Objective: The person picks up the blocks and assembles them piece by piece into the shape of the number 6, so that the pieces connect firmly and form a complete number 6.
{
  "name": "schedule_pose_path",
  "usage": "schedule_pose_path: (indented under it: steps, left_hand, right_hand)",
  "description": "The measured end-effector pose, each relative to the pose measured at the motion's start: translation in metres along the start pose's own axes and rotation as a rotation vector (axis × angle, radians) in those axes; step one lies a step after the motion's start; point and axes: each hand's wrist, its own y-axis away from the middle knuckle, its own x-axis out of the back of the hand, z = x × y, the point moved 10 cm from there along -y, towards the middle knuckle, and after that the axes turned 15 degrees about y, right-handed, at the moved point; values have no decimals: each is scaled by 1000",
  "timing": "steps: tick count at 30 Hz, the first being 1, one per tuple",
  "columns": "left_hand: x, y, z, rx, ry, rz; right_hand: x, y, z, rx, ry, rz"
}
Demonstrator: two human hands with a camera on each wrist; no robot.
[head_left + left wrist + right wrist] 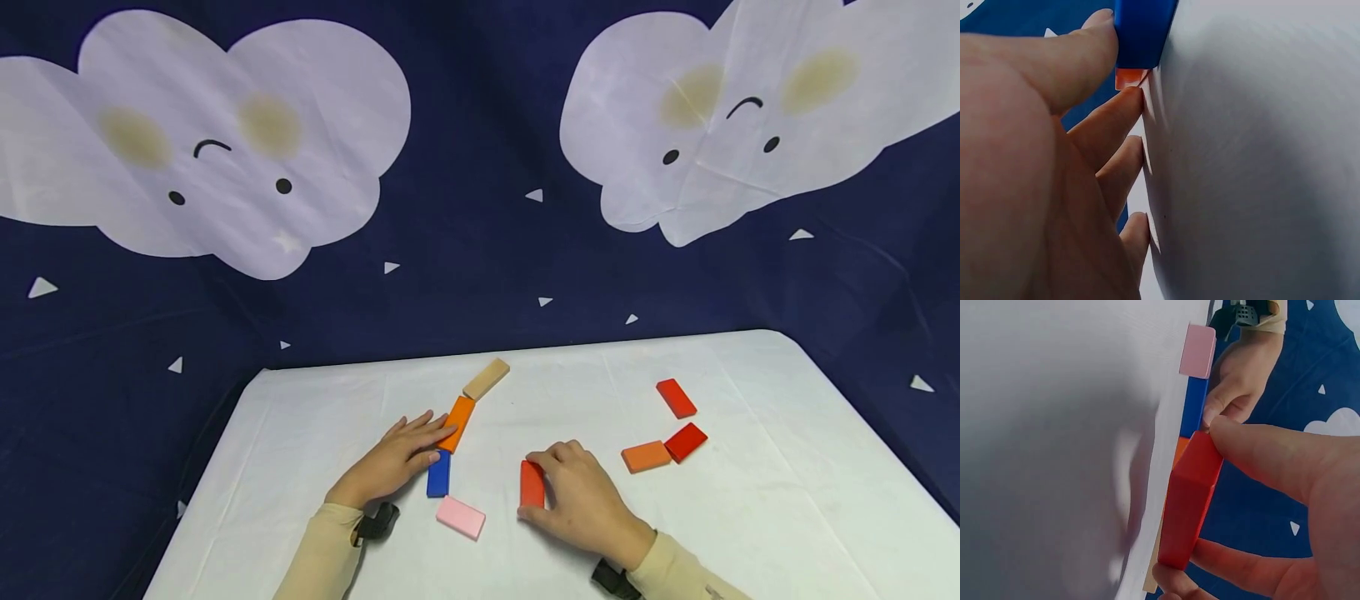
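Observation:
My left hand lies on the table with its fingers spread and fairly straight. Its fingertips reach over an orange block, and the thumb rests at the blue block, whose side the thumb meets in the left wrist view. A natural wood block continues this row beyond the orange one, and a pink block sits at the near end, angled. To the right of the row, my right hand holds a red block by its two ends, thumb at the near end and fingers at the far end.
On the right side of the white table lie a red block, a second red block and an orange block, the latter two corner to corner. A dark blue cloth with clouds hangs behind the table's far edge.

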Motion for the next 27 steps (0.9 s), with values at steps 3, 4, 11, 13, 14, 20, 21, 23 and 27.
schedule_pose_path:
  steps: [3,4,11,13,14,20,21,23,27]
  left_hand:
    - [0,0,0,2,0,-1]
    - [0,0,0,0,1,-2]
    - [0,0,1,-4,1,0]
    - [0,0,2,-4,0,0]
    - [0,0,2,-5,-1,1]
    - [0,0,2,-8,2,4]
    - [0,0,2,-11,2,4]
    - [-1,0,2,-12,1,4]
    - [-1,0,1,-14,2,5]
  right_hand:
    - [-2,0,-4,32,-10,-37]
    - [-4,0,-6,45,-16,-58]
    - [-14,5,-17,179,-48,-166]
    - [-16,6,-21,216,-65,-190]
    - [-17,7,-22,236,-74,-197]
    - [-24,7,-28,318,-125,-266]
    - [-25,6,-28,329,-128,-274]
    - [-26,6,-30,355,-134,-283]
    - [-25,6,-36,426,-124,-272]
